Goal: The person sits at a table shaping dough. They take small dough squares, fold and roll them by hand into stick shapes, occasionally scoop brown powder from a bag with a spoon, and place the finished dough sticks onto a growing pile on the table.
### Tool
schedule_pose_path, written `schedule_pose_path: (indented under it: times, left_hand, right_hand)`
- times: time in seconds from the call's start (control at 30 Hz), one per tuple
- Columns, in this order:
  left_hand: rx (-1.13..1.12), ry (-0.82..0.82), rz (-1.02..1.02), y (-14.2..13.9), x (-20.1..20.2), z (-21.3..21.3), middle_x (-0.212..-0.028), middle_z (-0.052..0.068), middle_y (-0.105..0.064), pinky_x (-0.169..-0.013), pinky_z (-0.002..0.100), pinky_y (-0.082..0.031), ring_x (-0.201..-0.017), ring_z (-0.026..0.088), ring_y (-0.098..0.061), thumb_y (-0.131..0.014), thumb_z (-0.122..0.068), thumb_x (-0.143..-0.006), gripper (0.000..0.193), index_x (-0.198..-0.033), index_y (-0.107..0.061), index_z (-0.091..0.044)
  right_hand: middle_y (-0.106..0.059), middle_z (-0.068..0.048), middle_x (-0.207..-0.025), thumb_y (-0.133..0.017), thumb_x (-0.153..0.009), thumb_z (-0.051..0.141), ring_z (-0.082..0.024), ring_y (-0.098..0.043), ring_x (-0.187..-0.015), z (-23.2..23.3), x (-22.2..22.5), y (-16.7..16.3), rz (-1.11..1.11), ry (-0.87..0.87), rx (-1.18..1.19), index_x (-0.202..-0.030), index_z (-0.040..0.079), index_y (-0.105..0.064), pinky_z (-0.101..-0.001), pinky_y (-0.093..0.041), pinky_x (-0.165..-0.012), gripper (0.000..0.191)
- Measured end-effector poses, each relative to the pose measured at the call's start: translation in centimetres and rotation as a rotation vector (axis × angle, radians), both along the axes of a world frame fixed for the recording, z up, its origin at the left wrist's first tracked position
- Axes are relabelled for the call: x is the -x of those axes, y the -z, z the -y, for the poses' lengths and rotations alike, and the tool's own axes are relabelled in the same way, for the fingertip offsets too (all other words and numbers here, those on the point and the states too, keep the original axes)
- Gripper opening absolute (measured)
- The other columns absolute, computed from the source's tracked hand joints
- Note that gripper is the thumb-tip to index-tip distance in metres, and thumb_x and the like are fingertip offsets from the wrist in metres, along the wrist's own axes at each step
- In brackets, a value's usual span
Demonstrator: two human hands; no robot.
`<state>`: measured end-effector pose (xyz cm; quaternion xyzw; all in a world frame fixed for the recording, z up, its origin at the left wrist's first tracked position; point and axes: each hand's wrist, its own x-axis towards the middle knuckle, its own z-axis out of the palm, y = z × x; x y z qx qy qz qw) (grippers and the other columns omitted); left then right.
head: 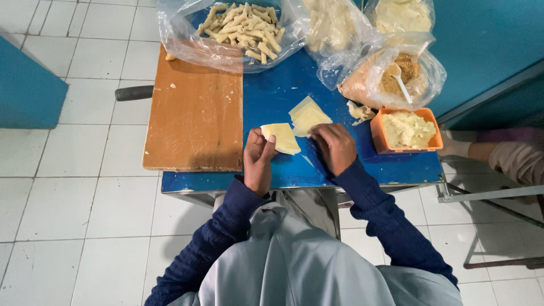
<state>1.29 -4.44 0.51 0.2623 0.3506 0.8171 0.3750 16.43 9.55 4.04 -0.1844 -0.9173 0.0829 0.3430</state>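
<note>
My left hand (259,158) pinches thin pale-yellow square dough sheet (281,137); right hand (335,147), curled empty, rests beside it. Sheet prob tears if tugged.

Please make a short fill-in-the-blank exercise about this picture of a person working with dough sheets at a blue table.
1. The left hand holds a pale dough sheet over the ____ table.
2. The right hand touches the stack of sheets beside the ____ tub of filling.
3. Left of the hands lies a ____ board.

Missing words: blue; orange; wooden
</note>
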Motion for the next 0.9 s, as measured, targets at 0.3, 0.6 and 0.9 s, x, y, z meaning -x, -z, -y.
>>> schedule_pose_path:
  times: [0.3,0.6,0.9]
  left_hand:
    - [0.009,0.008,-0.023,-0.1,0.1,0.0,-0.117,0.013,-0.065,-0.095,0.032,-0.054,-0.109,0.017,-0.066,-0.049,-0.014,-0.112,0.014,-0.117,-0.048,-0.001]
    - [0.061,0.067,-0.01,0.4,0.1,0.2,-0.114,0.005,-0.065,-0.093,0.029,-0.052,-0.105,0.011,-0.063,-0.046,-0.026,-0.114,0.027,-0.12,-0.056,-0.002]
    - [0.071,0.058,-0.111,1.3,0.0,-0.8,-0.107,0.006,-0.066,-0.088,0.026,-0.054,-0.1,0.011,-0.067,-0.068,0.0,-0.099,0.019,-0.113,-0.055,-0.002]
  right_hand:
    - [-0.074,-0.011,-0.11,-0.074,-0.091,0.003,-0.029,-0.071,-0.102,0.6,-0.3,-0.9,-0.036,-0.055,0.187,-0.106,0.006,-0.073,-0.0366,-0.057,-0.085,0.016]
    - [-0.07,-0.012,-0.101,-0.081,-0.086,0.007,-0.026,-0.07,-0.086,5.0,3.4,-2.2,-0.114,-0.09,0.283,-0.103,0.002,-0.07,-0.0336,-0.054,-0.072,0.021]
    - [-0.073,-0.004,-0.093,-0.075,-0.096,0.008,-0.006,-0.065,-0.081,2.2,2.0,0.1,-0.126,-0.194,0.796,-0.103,0.001,-0.074,-0.0241,-0.052,-0.071,0.01]
